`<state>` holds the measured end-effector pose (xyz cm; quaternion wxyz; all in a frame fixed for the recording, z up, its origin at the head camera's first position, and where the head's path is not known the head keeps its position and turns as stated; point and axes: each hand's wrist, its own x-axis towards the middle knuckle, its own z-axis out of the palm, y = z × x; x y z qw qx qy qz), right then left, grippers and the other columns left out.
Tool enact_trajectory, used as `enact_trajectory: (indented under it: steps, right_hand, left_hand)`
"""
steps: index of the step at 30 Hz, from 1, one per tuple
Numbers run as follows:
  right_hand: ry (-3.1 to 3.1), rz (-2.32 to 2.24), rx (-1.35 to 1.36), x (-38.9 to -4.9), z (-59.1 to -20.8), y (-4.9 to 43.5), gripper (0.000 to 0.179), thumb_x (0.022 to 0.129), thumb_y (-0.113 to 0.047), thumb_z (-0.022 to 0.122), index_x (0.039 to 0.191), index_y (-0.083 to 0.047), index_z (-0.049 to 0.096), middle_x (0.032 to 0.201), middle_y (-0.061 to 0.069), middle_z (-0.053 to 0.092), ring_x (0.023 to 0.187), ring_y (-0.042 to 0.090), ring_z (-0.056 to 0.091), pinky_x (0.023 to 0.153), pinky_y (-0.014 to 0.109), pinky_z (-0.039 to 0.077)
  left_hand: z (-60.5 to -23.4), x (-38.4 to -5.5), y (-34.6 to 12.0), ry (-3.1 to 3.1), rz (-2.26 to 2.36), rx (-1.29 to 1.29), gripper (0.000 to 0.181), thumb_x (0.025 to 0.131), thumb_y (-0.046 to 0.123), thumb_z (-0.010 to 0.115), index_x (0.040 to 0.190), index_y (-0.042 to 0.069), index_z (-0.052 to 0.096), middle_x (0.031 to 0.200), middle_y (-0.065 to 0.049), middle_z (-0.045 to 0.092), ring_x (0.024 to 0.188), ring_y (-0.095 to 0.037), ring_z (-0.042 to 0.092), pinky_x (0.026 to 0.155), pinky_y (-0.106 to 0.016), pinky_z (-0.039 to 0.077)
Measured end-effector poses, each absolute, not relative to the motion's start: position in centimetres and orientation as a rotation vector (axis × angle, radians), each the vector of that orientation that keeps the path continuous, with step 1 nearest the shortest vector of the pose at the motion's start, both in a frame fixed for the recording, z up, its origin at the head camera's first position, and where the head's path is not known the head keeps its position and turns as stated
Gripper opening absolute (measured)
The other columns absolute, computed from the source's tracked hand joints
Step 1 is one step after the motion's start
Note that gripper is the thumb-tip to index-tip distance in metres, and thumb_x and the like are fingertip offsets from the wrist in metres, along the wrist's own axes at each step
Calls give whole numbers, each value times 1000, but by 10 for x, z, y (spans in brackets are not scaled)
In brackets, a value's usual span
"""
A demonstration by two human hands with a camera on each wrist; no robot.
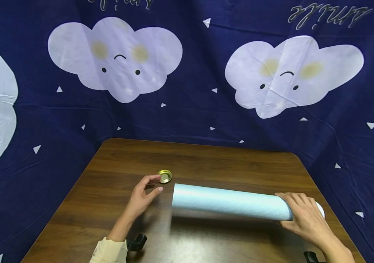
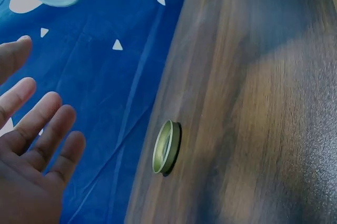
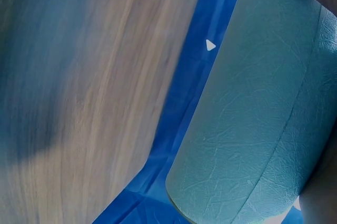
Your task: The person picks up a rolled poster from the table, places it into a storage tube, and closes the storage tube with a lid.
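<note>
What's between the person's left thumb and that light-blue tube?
Nothing: in the head view, only bare brown table shows between the left hand's thumb and the light-blue tube. The gold-coloured lid sits farther back, outside that gap.

A pale blue tube (image 1: 229,200), gold-coloured lid (image 1: 165,177) and cream sleeve (image 1: 109,252) contrast with a brown wood-grain table (image 1: 134,157) and navy cloth (image 1: 195,95) patterned with white, yellow-cheeked clouds (image 1: 120,42) and small white triangles (image 1: 207,22).

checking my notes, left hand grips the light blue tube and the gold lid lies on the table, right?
Wrong hand: the head view shows the right hand gripping the light blue tube; the gold lid does lie on the table.
</note>
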<state>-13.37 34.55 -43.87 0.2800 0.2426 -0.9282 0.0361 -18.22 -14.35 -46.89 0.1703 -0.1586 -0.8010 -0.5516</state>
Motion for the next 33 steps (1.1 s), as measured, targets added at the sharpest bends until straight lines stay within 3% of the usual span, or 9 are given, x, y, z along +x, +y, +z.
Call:
enact_trajectory:
  steps: [4, 8, 12, 33]
  right_hand:
    - [-2495, 95, 640, -132, -439, 348, 81, 40, -27, 83, 116, -12, 61, 100, 4, 64, 89, 27, 57, 68, 43, 38]
    - [-2501, 95, 633, -132, -439, 350, 81, 40, -27, 83, 116, -12, 60, 100, 4, 64, 89, 26, 57, 69, 43, 38]
    - [-2500, 94, 627, -131, -440, 351, 80, 40, -27, 82, 116, -12, 61, 99, 4, 64, 88, 27, 57, 68, 43, 38]
    - [-2519, 99, 606, -127, -441, 355, 81, 41, -28, 83, 117, -13, 60, 100, 3, 64, 89, 26, 57, 68, 42, 37]
  left_hand:
    - [-475, -191, -141, -2288, -1546, -399, 38, 78, -1, 71, 114, -3, 60, 114, -19, 64, 104, -38, 58, 89, -45, 49]
    - [-477, -198, -141, -2324, -1518, -363, 39, 79, 5, 73, 115, -2, 60, 116, -17, 64, 108, -36, 57, 92, -47, 47]
    - [-479, -206, -144, -2337, -1541, -346, 43, 78, 8, 74, 117, -2, 59, 118, -21, 61, 112, -37, 55, 95, -54, 44]
    - [-504, -240, -141, -2560, -1345, -185, 53, 78, 21, 76, 125, 5, 57, 126, -18, 57, 120, -36, 46, 101, -54, 36]
